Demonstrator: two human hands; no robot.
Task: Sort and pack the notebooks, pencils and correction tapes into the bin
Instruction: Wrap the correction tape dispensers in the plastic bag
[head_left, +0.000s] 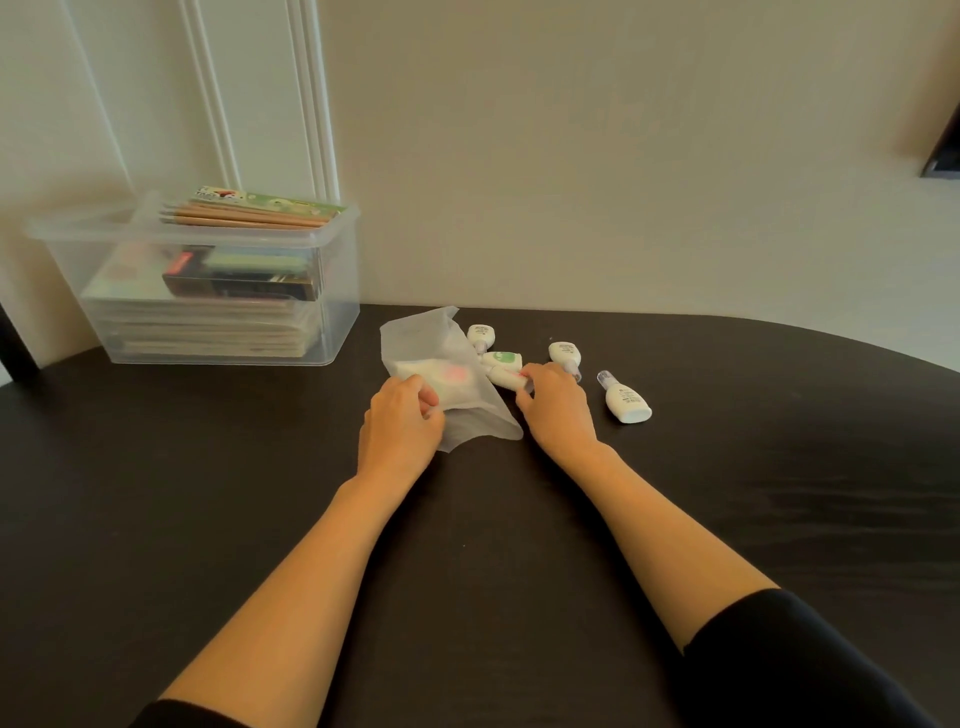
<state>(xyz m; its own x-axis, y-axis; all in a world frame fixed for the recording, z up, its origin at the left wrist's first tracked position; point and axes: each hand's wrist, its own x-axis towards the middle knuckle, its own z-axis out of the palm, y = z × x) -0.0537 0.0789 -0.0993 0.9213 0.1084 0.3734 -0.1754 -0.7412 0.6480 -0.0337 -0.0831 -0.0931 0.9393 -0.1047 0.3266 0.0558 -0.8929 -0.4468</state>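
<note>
A clear plastic bin (332, 312) stands at the table's back left, with stacked notebooks (208, 322) inside and a pack of pencils (249, 213) lying across its rim. A frosted plastic pouch (467, 410) lies mid-table with a white and pink item showing through it. My left hand (402, 423) pinches the pouch at its near left side. My right hand (553, 402) grips a white correction tape (506, 378) beside the pouch. Several more correction tapes lie loose: one (480, 335) behind, a green-marked one (501, 359), one (565, 354) to the right, and one (626, 400) farthest right.
The dark table (753, 493) runs up against a cream wall, and its far edge curves away on the right. A dark object (943, 150) juts from the wall at the upper right. White door moulding stands behind the bin.
</note>
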